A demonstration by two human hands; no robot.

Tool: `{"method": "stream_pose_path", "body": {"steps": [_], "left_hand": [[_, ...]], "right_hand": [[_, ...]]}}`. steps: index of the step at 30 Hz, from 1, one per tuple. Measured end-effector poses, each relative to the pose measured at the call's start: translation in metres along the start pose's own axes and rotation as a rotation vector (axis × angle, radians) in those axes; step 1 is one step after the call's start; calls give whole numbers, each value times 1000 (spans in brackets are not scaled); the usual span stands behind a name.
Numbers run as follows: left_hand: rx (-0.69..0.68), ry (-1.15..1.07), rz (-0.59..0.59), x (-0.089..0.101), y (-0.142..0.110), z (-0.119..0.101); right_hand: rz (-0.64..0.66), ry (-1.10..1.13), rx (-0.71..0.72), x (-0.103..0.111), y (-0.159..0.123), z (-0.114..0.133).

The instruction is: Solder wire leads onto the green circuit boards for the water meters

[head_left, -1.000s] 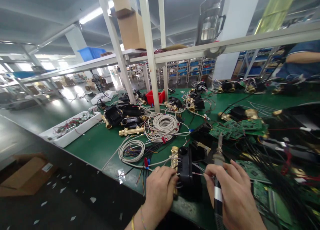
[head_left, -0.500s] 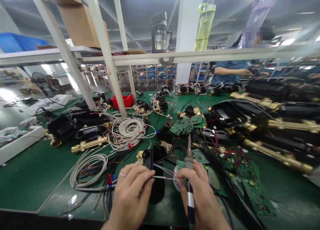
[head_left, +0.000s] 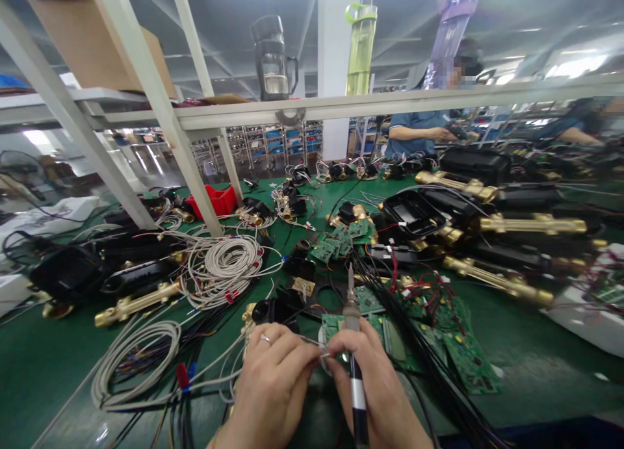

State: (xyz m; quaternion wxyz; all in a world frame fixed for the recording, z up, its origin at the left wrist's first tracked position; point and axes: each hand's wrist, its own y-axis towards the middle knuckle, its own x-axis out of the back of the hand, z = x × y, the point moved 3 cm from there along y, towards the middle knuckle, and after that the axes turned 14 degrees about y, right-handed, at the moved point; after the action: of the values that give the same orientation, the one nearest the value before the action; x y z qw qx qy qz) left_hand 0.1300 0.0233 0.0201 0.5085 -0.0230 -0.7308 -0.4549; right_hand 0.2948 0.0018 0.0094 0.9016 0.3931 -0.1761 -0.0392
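Note:
My right hand [head_left: 377, 381] is closed around a soldering iron [head_left: 357, 397], whose tip points up and away from me. The thumb and forefinger of that hand also pinch close to a thin wire end [head_left: 324, 355]. Against it, almost touching, my left hand [head_left: 277, 387] is closed in a pinch on the same thin wire; the fingers hide most of it. Just beyond the hands lie a green circuit board [head_left: 334, 321] and a black housing [head_left: 273, 312] with a brass fitting. Loose grey cable runs beneath my left hand.
Coiled grey cables [head_left: 231, 257] and brass pipe fittings [head_left: 139, 303] lie to the left. More circuit boards [head_left: 463, 355], a bundle of black wires [head_left: 414, 332] and brass-and-black meter bodies [head_left: 497, 280] crowd the right. A metal shelf [head_left: 341, 108] crosses above; a co-worker [head_left: 414, 134] is beyond it.
My hands have drawn together, so the stretch of wire between them is now mostly covered. The view has turned slightly right. The soldering iron stays in my right hand.

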Motion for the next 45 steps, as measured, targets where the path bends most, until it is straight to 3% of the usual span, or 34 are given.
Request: {"method": "stream_pose_path", "body": {"steps": [8,18,32,38,41,43,45], "left_hand": [[-48,62,-28,0,0,-3],[3,52,54,2,6,1],[142,-156,122,7,5,13],[-7,-196,145,10,3,13],[-14,-193,149,11,3,12],[20,-171,142,11,3,12],[40,-136,138,12,6,11]], "right_hand": [[4,14,-2,3,1,-1],[-8,14,-57,35,-7,-10],[1,200,151,-4,-4,-9],[123,305,-43,5,2,-8],[170,350,-135,15,2,-6],[138,431,-185,23,-1,-8],[25,560,-231,32,-6,-12]]}}
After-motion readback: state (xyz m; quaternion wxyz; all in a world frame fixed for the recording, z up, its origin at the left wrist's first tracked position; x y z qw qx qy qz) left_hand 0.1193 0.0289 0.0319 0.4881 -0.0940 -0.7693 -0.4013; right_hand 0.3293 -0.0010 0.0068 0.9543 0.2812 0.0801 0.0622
